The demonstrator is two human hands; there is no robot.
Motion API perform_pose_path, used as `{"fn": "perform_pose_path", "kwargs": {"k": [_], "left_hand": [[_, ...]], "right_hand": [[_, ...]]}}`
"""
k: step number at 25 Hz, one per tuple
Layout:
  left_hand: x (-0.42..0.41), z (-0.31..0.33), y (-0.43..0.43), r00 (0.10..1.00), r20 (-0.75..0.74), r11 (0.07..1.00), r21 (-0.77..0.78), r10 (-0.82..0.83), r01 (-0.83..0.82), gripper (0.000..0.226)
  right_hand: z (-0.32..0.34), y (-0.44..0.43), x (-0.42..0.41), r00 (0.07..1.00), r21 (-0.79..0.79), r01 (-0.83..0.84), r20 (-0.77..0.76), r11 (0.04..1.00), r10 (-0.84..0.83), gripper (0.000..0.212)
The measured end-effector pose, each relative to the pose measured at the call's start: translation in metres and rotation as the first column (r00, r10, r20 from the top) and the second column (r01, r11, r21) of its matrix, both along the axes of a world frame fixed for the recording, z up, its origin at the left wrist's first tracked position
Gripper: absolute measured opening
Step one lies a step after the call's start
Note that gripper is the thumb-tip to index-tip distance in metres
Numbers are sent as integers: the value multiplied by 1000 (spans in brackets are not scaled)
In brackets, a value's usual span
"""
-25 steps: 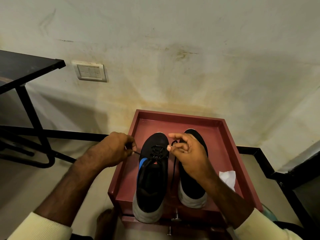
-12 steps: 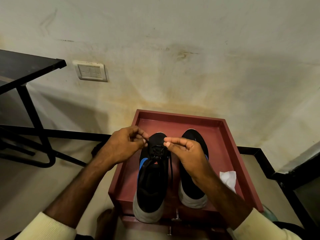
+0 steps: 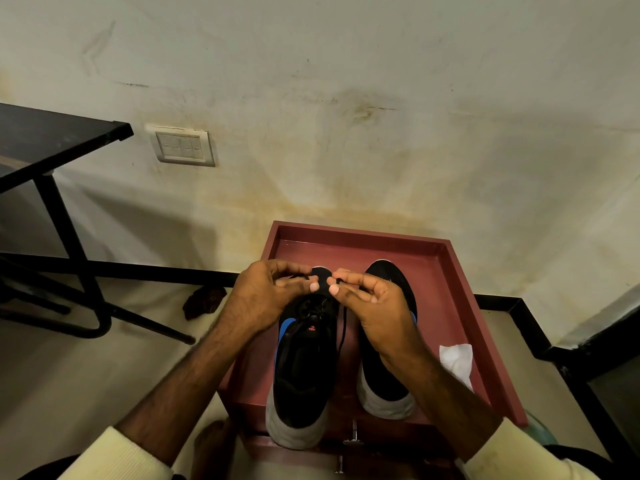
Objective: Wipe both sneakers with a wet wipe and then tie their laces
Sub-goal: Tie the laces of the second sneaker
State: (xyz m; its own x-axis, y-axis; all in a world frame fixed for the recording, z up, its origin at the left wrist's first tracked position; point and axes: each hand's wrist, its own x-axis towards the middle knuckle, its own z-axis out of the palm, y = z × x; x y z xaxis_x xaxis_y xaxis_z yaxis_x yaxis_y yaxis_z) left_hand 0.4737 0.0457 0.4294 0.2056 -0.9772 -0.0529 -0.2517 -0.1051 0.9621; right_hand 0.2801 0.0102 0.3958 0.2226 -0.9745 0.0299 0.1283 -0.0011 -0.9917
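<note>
Left hand (image 3: 266,299): fingers pinch the black lace (image 3: 343,327) above the left sneaker (image 3: 301,368).
Right hand (image 3: 374,306): fingers pinch its other end — just beside the left.
Right sneaker (image 3: 384,396): alongside, both in the red tray (image 3: 450,289) — wet wipe (image 3: 457,358) at right.

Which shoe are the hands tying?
The black sneaker on the left, with the blue patch: the left hand and right hand pinch its black lace. The other black sneaker lies beside the white wipe.

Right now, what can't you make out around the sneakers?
Head view:
- Toe, knot of blue-striped sneaker: covered by left hand, right hand.
- Laces of other sneaker: under right hand, forearm.
- Part of wipe: behind right forearm.
- Path of lace: dark against dark shoe.
</note>
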Motion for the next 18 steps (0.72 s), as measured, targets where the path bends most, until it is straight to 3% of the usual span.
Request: {"fn": "perform_pose_path", "kwargs": {"k": [3,7,9,12,15,18], "left_hand": [[-2,1,2,999,45,1000,20,-21,20,30],[-2,1,3,951,302,997,-25,-67,78,23],[-2,2,3,942,328,994,-46,-79,99,22],[-1,2,4,978,185,994,-34,-98,106,21],[-2,1,3,993,3,993,26,-119,118,22],[2,5,4,992,-59,993,37,-107,110,18]], "right_hand": [[-2,-1,1,999,-63,19,-37,998,-21,21],[0,0,0,996,-162,1,-85,987,-15,17],[0,0,-1,997,-155,-24,-76,988,13,21],[-2,2,1,998,-76,-39,-58,996,34,27],[-3,1,2,997,-89,-37,-65,995,31,16],[1,2,1,990,-112,-125,-86,986,116,18]]}}
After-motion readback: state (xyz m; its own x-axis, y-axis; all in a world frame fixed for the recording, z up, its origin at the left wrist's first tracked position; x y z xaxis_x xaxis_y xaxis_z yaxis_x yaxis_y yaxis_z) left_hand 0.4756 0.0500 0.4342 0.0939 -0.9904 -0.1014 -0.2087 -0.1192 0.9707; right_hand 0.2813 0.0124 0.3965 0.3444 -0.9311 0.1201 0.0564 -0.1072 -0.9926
